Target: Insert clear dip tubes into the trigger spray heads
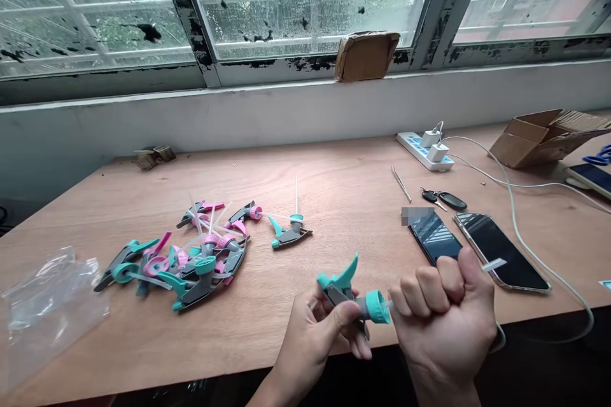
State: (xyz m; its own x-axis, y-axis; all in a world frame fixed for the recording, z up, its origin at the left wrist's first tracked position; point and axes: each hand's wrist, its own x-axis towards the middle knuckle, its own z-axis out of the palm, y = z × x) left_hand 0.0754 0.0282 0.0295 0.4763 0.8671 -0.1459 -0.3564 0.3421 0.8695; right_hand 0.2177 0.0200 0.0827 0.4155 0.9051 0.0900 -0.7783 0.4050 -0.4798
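Near the table's front edge, my left hand [317, 331] is closed around the grey body of a teal-and-grey trigger sprayer head [341, 289]. Its teal collar [377, 306] faces right, toward my right hand [442, 321]. That hand is a fist wrapped round the sprayer's clear dip tube [494, 264], whose end pokes out past the thumb. Another teal sprayer head [291, 232] lies alone on the table beyond, its tube pointing up. To the left, several pink and teal sprayer heads [205, 267] lie in a tangled pile with their tubes sticking out.
A clear plastic bag [55, 311] lies at the left edge. On the right are two phones [503, 251], keys [443, 198], tweezers [401, 184], a power strip [424, 151] with white cables, and an open cardboard box [534, 140]. The wooden table [344, 203] meets a wall under windows.
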